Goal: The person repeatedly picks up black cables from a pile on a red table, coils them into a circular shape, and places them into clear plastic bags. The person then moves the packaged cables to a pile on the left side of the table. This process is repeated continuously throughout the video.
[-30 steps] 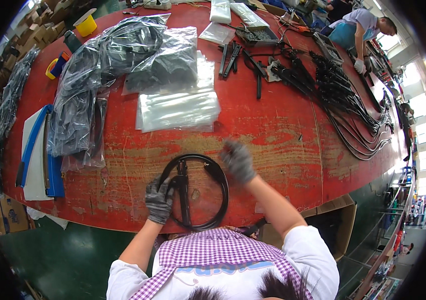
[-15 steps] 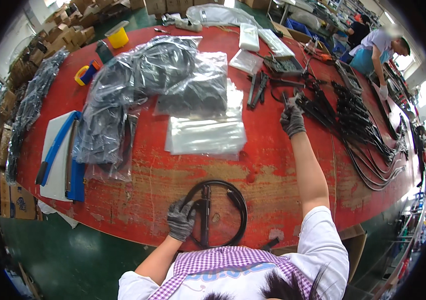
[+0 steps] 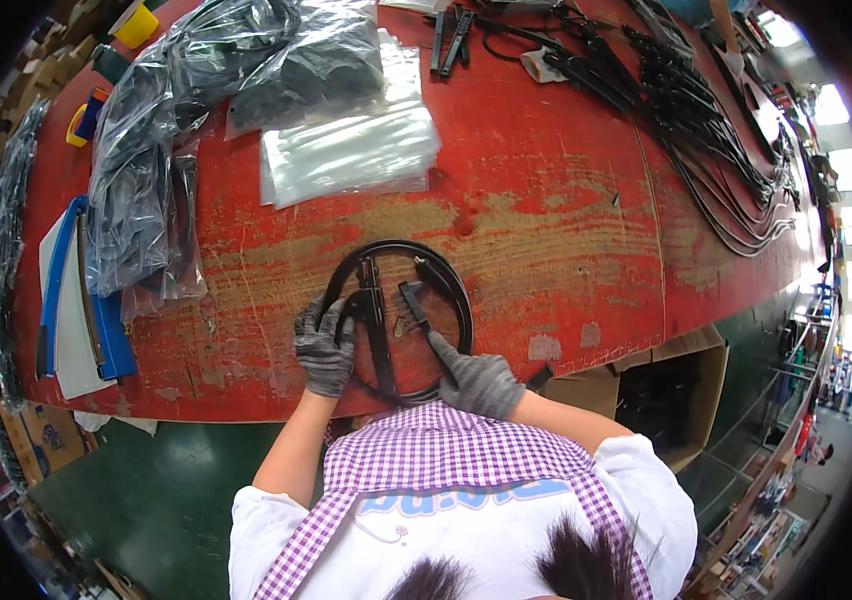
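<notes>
A coil of black cable [image 3: 465,300] lies on the worn red table near its front edge. Inside the ring, a long black bar-shaped part [image 3: 377,335] stands out, running from the top of the loop to its bottom. My left hand [image 3: 326,345], in a grey striped glove, is closed round the coil's left side, its fingertips against the bar. My right hand [image 3: 481,383], gloved alike, grips a short black bar-shaped piece [image 3: 413,304] and holds it over the inside of the ring. The exact kind of this piece is unclear.
Clear plastic bags [image 3: 351,155] lie beyond the coil. Bagged black parts [image 3: 136,200] and a blue-and-white paper trimmer [image 3: 76,300] are at left. Black cables [image 3: 686,110] fill the far right; similar black pieces [image 3: 456,42] lie far off. An open carton [image 3: 681,385] stands below the edge.
My right hand has come back from the far right side of the table to the coil, bringing the short black piece. My left hand stays on the coil. The view has tilted nearer.
</notes>
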A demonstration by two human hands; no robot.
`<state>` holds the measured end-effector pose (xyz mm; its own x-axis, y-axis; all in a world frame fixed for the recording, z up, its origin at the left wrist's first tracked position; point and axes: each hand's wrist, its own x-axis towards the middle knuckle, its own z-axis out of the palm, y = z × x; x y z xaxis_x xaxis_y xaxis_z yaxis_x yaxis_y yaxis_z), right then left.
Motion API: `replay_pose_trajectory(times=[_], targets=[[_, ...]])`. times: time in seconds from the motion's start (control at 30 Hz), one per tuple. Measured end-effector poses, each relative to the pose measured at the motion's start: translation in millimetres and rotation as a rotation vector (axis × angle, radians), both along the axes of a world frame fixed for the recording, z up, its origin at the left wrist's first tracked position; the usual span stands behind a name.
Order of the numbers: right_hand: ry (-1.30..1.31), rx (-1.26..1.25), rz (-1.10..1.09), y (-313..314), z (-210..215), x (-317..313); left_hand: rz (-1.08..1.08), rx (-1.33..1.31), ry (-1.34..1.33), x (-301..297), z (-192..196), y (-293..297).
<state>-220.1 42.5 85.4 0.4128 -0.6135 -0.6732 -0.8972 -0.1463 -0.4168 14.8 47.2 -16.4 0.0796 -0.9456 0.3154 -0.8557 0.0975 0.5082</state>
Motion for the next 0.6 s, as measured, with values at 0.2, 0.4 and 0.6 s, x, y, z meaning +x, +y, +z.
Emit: replay_pose_trajectory(times=[0.2, 0.4, 0.6], targets=[[-0.145, -0.197, 0.083, -1, -31, 21, -0.078, -0.036, -0.005, 7, -3, 4], [-0.625, -0.600, -0.135, -94, -42, 19, -0.047, 0.073, 0.030, 5, 6, 11], [-0.307, -0.857, 0.011, -245, -76, 74, -0.007, 0.140, 0.129, 11, 38, -7]])
